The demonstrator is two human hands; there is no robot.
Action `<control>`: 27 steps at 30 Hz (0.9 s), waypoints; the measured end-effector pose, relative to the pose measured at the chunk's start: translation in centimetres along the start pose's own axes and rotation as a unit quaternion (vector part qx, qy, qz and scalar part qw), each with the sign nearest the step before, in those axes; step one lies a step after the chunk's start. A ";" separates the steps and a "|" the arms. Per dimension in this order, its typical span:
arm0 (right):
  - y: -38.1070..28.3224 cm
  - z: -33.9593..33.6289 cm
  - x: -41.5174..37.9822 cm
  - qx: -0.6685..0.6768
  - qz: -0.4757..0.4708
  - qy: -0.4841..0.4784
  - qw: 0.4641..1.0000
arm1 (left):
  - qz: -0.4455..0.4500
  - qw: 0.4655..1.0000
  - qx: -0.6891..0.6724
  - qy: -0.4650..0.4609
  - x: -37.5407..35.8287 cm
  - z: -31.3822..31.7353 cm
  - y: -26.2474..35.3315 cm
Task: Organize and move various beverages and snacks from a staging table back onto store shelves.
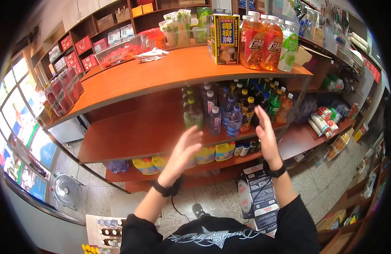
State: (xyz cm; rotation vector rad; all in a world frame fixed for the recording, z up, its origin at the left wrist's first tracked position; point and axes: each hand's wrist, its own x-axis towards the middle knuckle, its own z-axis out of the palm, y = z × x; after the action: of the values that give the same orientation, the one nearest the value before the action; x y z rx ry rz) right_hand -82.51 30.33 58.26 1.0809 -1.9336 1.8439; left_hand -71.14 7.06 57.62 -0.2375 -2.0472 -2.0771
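Observation:
My left hand (pixel 183 149) is raised in front of the middle shelf (pixel 127 139), fingers stretched out and holding nothing. My right hand (pixel 267 136) is also open and bare, its fingers pointing up beside the bottles at the shelf's right. Between and beyond the two hands stand rows of drink bottles. A blue-labelled water bottle (pixel 234 122) is at the front, with a clear bottle with a white cap (pixel 215 121) beside it. A green-capped bottle (pixel 192 112) stands at the left of the group. Orange drink bottles (pixel 284 109) are at the right end.
Above, the orange top shelf (pixel 161 73) bears a yellow-and-black carton (pixel 225 40), large orange drink bottles (pixel 252 42) and a plastic bin (pixel 119 51). Yellow jugs (pixel 224 151) line the lower shelf. Boxes (pixel 260 190) lie on the floor near my feet, and a fan (pixel 66 189) stands left.

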 end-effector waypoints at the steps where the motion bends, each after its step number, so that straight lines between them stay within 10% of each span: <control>1: 0.1 0.2 1.9 0.022 -0.027 -0.010 0.999 | 0.011 1.000 0.011 -0.016 1.0 -0.6 1.3; 11: -4.6 1.7 20.4 0.081 -0.057 0.043 0.994 | 0.083 0.984 -0.072 -0.139 16.3 -1.6 13.4; 25: 0.1 1.1 31.7 0.139 -0.096 -0.002 0.986 | 0.118 0.988 -0.098 -0.008 30.7 2.9 14.5; 27: -2.3 0.9 29.8 0.215 0.015 -0.053 0.975 | 0.101 0.988 -0.120 0.018 28.9 4.3 15.1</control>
State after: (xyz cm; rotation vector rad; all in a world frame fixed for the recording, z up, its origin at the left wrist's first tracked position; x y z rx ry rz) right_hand -101.33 19.80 79.03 1.3013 -1.6471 2.3339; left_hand -95.18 10.03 79.89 -0.4226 -1.6734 -2.1776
